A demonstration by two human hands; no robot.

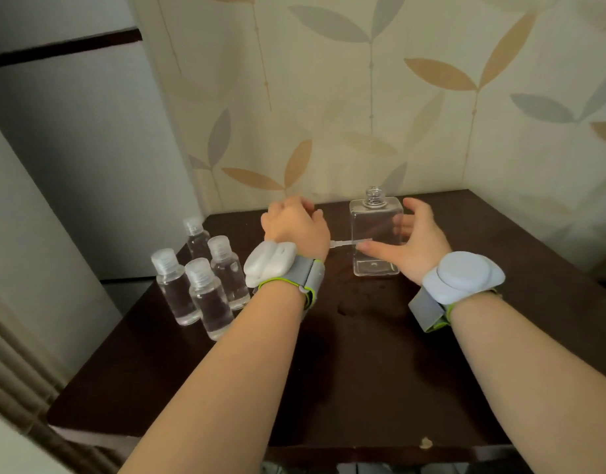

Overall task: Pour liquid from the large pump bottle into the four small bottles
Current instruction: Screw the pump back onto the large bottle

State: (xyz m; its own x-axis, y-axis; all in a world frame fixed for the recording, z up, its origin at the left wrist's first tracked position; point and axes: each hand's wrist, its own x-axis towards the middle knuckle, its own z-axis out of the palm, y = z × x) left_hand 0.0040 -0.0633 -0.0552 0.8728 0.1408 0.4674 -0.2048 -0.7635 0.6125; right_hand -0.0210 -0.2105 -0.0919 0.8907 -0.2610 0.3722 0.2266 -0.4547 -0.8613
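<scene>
Large bottle (376, 239) upright mid-bench (346, 371), neck open, apparently drained. Left hand (294, 225) curled, grip holding the removed pump tube (351, 241); right hand (416, 241) wide beside it. 4 small bottles (200, 285) capped, clustered left.

The room was dimly lit with soft, warm light, brightest on the wallpaper (363, 97) ahead. The dark table (346, 388) showed only faint sheen and weak shadows. Wide-angle distortion bent lines at the left edge, and the whole frame looked slightly soft, smeared.
</scene>
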